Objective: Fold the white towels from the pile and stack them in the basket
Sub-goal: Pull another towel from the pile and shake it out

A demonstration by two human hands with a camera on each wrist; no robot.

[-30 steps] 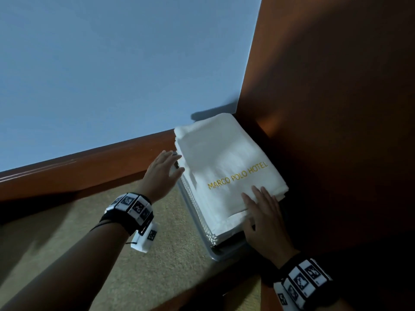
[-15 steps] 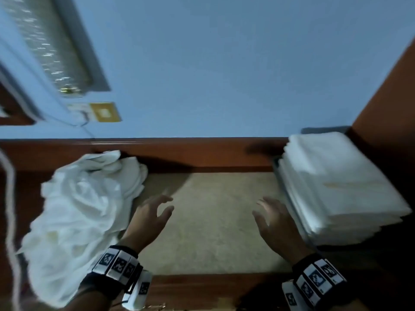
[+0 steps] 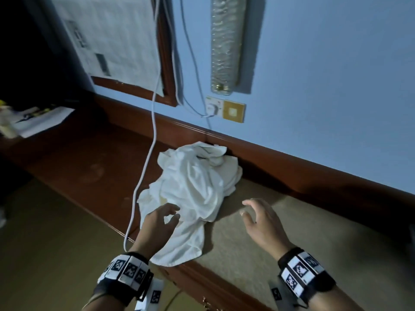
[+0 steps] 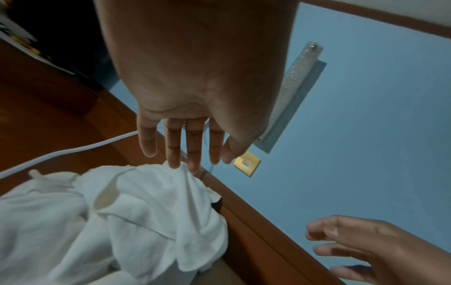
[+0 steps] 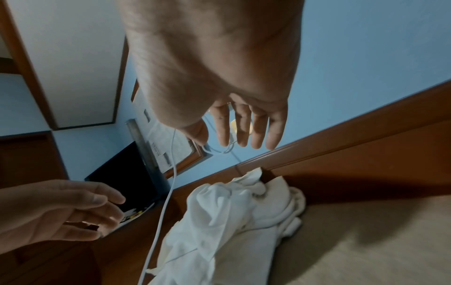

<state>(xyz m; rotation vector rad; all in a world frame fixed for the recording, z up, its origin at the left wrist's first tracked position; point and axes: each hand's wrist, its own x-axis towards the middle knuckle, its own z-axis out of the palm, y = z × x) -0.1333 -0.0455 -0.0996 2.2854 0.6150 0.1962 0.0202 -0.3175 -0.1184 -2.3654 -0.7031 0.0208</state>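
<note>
Nearest, the left hand (image 3: 160,223) hovers over the near edge of the towel pile (image 3: 193,194), fingers (image 4: 174,146) loosely spread and holding nothing; whether the tips touch the cloth I cannot tell. The right hand (image 3: 261,219) hangs over the beige mat (image 3: 292,243), equally empty and relaxed, just right of the pile. Beyond the left fingertips the towels lie crumpled and unfolded against the wooden ledge (image 3: 292,167), with a white cable (image 3: 143,171) trailing past on the far left side. The basket is out of view, so how many towels are stacked cannot be judged; several apparently remain to fold, and picking up one looks next.
</note>
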